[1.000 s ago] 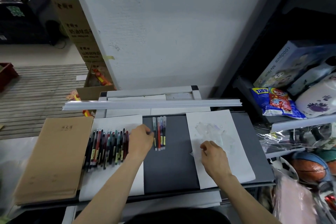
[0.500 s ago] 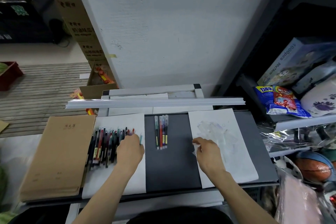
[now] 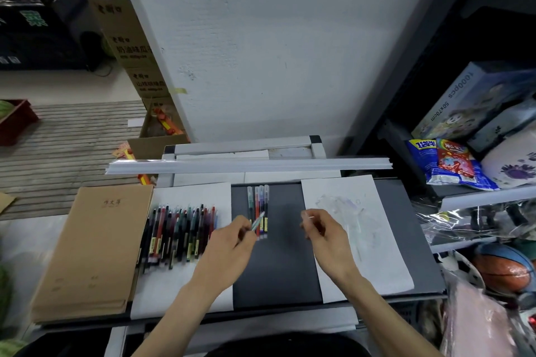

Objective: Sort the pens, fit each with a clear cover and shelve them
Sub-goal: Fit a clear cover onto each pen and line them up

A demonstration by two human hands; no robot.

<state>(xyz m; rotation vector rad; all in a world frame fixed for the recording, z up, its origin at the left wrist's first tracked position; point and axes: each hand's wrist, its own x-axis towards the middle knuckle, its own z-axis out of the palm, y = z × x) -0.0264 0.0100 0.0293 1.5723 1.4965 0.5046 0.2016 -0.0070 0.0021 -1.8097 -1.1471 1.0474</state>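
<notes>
A row of several uncovered pens (image 3: 179, 233) lies on a white sheet (image 3: 185, 284) left of centre. A few covered pens (image 3: 259, 203) lie side by side on the dark grey board (image 3: 278, 269). My left hand (image 3: 229, 243) pinches a teal pen (image 3: 257, 222), tip pointing up and right, over the covered pens. My right hand (image 3: 326, 236) pinches a clear cover (image 3: 308, 219) above the board's middle. A loose heap of clear covers (image 3: 339, 204) rests on the right white sheet (image 3: 377, 264).
A stack of brown notebooks (image 3: 92, 246) lies at the left. A long white rail (image 3: 249, 166) crosses behind the board. Shelves at the right hold a puzzle box (image 3: 475, 98), snack bags (image 3: 449, 162) and a basketball (image 3: 504, 269). Cardboard boxes (image 3: 130, 49) stand on the floor at the left.
My left hand took a teal pen from the left row and carried it right over the board. My right hand lifted off the right sheet with a clear cover and moved left.
</notes>
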